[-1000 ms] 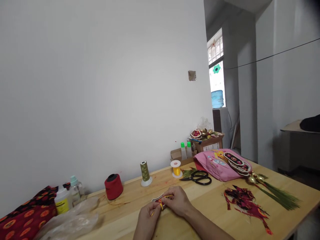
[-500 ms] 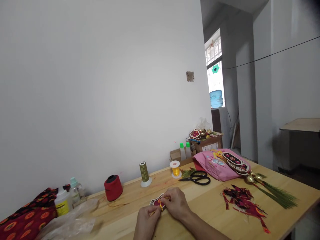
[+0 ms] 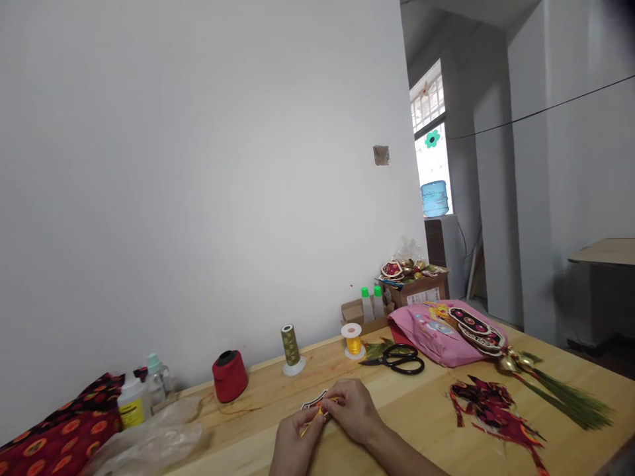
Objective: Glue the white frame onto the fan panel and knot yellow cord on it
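Both hands meet low in the middle of the head view, over a wooden table [image 3: 426, 410]. My left hand [image 3: 292, 441] pinches a yellow thread [image 3: 317, 415] at its fingertips. My right hand [image 3: 353, 408] is closed round a small red embroidered patch with a white edge [image 3: 313, 401], which peeks out to the left of its fingers. The two hands touch at the thread. Most of the patch is hidden under the fingers.
Behind the hands stand a red thread cone [image 3: 229, 375], an olive spool [image 3: 290, 347] and a yellow spool [image 3: 352, 338]. Black scissors [image 3: 399, 358] and a pink bag [image 3: 436, 330] lie right; red fabric scraps [image 3: 491, 410], green tassel [image 3: 570, 396]. Bottles [image 3: 131, 400] and plastic wrap [image 3: 149, 439] left.
The camera shifted slightly, so the scene sits a little lower and to the right. My hands stay together on the patch and thread, with small finger movements only.
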A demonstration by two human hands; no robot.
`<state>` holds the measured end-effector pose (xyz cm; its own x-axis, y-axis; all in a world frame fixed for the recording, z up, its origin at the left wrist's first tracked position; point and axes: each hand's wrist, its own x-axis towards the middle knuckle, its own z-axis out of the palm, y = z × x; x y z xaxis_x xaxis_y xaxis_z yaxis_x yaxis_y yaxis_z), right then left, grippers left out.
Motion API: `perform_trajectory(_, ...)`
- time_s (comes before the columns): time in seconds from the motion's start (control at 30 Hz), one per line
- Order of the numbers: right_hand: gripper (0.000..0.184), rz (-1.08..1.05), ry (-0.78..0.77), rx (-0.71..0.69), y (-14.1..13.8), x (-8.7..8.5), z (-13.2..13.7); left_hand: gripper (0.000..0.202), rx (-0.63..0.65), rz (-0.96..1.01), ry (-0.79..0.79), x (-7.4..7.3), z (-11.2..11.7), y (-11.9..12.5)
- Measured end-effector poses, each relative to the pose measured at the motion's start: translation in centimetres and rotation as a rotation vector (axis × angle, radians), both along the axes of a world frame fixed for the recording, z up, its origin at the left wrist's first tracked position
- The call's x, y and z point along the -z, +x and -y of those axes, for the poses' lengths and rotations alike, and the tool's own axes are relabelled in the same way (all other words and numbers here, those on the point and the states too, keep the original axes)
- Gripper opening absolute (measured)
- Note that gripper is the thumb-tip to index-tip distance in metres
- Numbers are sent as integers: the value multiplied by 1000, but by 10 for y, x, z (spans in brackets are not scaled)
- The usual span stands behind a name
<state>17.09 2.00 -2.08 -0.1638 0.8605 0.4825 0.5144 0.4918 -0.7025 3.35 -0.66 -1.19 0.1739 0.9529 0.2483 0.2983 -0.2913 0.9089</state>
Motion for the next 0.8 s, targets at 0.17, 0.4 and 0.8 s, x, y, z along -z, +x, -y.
perform_trajectory(0.17, 17, 41, -3, -14, 1, -3, 1, 33, -66, -5, -25, 6, -6, -3)
perform_trajectory(0.4, 15, 174, 16, 99, 0, -10, 11, 34, -130, -48, -81, 5, -3, 0)
perform_trajectory(0.8, 16, 59, 14, 80, 1, -10, 8, 31, 39, 117, -65, 2, -2, -1)
